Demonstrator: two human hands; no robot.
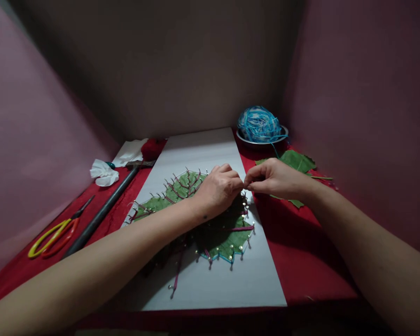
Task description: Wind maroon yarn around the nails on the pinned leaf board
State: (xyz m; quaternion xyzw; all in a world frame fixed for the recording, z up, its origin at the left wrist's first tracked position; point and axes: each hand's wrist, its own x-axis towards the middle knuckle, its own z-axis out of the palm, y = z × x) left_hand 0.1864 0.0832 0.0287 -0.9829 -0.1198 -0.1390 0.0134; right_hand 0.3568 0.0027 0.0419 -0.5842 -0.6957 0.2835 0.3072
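A green leaf (224, 240) lies on a white board (203, 144), ringed by many nails. Purple thread runs along its veins, and blue thread follows part of its lower right edge. My left hand (222, 189) is closed over the leaf's upper right part; whatever its fingertips pinch is hidden. Just right of it, at the board's right edge, my right hand (271, 179) has thumb and fingertips pressed together, almost touching the left fingers. What it pinches is too small to make out.
Blue yarn (259, 123) sits in a metal bowl (243, 137) at the back right, near loose leaves (297, 161). Scissors (61, 233), a hammer (108, 205), crumpled white paper (104, 173) and a red ball (151, 149) lie left on red cloth (301, 261).
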